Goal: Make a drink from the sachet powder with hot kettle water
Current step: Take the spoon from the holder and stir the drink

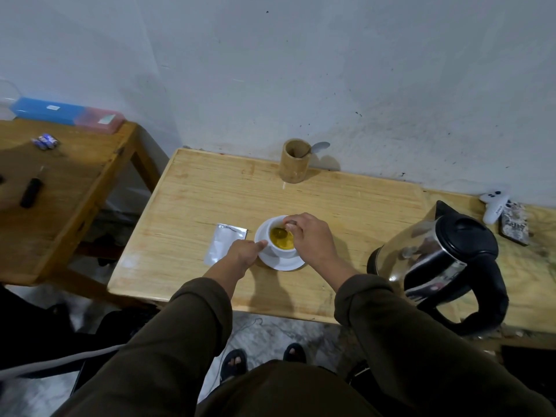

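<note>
A white cup (278, 248) stands on a white saucer (285, 264) in the middle of the wooden table (346, 206); yellow liquid fills the cup. My right hand (310, 236) pinches a spoon (280, 232) whose bowl is dipped in the drink. My left hand (242, 254) grips the saucer's left rim with thumb on top. A silver sachet (224, 242) lies flat on the table just left of the saucer. The steel and black kettle (442, 263) stands to the right, lid shut.
A bamboo holder (294, 161) with another spoon stands at the back by the wall. A white game controller (495, 204) and a phone (515, 225) lie at the far right. A second wooden table (60, 188) with small items stands to the left.
</note>
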`<state>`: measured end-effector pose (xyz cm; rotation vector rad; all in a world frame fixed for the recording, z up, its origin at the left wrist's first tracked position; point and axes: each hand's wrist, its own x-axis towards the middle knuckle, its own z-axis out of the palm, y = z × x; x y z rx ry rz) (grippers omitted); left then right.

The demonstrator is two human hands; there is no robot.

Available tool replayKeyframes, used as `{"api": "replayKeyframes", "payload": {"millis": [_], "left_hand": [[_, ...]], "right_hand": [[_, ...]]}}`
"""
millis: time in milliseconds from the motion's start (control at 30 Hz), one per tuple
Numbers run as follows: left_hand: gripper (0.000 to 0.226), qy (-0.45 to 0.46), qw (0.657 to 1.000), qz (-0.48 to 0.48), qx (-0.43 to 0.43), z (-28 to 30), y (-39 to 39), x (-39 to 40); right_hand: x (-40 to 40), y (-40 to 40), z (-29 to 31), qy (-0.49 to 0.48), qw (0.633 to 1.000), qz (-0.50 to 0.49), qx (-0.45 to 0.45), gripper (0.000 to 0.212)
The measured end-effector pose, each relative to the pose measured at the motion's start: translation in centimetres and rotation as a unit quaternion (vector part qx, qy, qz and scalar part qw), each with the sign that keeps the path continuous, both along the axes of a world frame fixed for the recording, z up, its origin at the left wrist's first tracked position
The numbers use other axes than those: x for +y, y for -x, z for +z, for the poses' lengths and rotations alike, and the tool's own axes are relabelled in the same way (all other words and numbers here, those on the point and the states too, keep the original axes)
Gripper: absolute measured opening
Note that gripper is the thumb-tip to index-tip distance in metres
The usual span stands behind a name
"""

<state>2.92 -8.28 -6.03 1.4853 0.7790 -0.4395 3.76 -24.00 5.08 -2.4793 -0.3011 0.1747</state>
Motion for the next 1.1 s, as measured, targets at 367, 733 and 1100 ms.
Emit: {"api": "replayKeyframes", "payload": {"millis": [367, 733, 1100], "left_hand": [[0.042, 0.012, 1.000, 0.005, 0.000, 0.16, -0.10, -0.19], [0.049, 0.014, 1.000, 0.003, 0.006, -0.50, -0.36, 0.26], [0.053, -0.002, 1.000, -0.006, 0.016, 0.37, -0.14, 0.15]], "right_hand": [[-0.28, -0.56, -0.12, 0.049, 0.999, -0.010, -0.022, 0.025], [-0.17, -0.75, 0.09, 0.032, 0.999, 0.016, 0.000, 0.023], [0.07, -0.51, 0.02, -0.010, 1.000, 0.009, 0.012, 0.022]]}}
